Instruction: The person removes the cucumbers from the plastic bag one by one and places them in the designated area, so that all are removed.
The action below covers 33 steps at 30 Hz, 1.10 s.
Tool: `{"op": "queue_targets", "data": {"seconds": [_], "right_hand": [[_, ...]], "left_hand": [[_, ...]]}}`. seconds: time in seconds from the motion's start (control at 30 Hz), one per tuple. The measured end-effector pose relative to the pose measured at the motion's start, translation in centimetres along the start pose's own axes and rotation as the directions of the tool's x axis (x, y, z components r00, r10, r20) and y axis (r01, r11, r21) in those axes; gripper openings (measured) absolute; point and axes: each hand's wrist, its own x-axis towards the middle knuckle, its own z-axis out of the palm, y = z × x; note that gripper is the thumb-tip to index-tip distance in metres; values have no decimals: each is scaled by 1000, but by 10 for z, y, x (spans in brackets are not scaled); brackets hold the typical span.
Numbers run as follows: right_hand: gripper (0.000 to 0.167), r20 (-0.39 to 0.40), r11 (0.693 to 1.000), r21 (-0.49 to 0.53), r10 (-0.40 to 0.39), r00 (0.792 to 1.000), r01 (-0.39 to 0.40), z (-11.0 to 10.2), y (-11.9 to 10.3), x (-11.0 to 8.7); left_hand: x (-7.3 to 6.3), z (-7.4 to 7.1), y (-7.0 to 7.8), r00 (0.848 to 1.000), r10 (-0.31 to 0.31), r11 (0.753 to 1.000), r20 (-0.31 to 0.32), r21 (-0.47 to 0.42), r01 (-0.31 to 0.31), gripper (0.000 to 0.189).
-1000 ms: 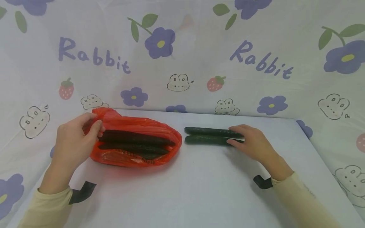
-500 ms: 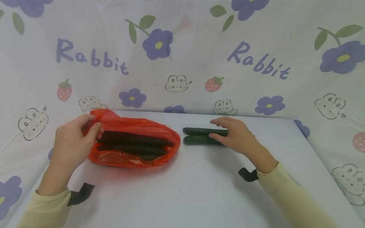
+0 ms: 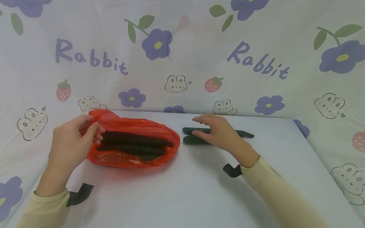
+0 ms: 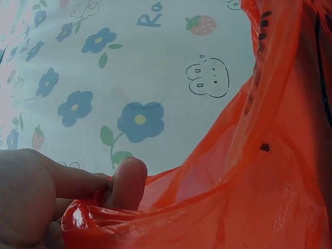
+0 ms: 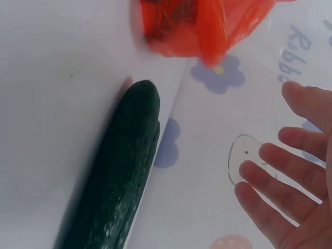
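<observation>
A red plastic bag [image 3: 137, 123] lies on its side at the left, with dark green cucumbers [image 3: 137, 139] visible in its mouth. My left hand [image 3: 68, 145] pinches the bag's left edge; in the left wrist view, thumb and finger [image 4: 128, 181] grip the bunched plastic. To the bag's right, two cucumbers lie side by side on the table: a far one [image 3: 246, 133] and a near one [image 3: 190, 139]. Above them hovers my right hand [image 3: 220, 131], hiding their middle. The right wrist view shows its fingers [image 5: 290, 181] spread, holding nothing, apart from the near cucumber [image 5: 116, 181].
Everything lies on a white table [image 3: 182, 196]. Behind it hangs a pale cloth [image 3: 196, 47] printed with flowers, rabbits and strawberries. Each wrist has a black strap or mount [image 3: 232, 170] by the sleeve cuff.
My right hand has moved left along the two cucumbers, from their right ends towards the bag, its fingers lifting off them. The left hand stays at the bag's edge.
</observation>
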Motion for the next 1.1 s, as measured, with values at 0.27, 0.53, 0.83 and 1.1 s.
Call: {"op": "queue_targets", "data": {"seconds": [0.27,0.53,0.83,1.1], "right_hand": [[48,-1,1000,15,-19,1000,19,8,-7,7],[46,34,998,28,-48,998,47,17,-19,19],[46,94,999,37,-33,995,30,31,-33,33],[47,127,998,63,-35,991,27,44,-43,42]], "left_hand": [[1,0,1,1000,0,1000,-2,7,0,28],[1,1,-1,1000,21,1000,-10,-2,-21,25],[0,0,0,1000,25,1000,-7,3,-25,24],[0,0,1,1000,30,999,-8,17,-30,23]]}}
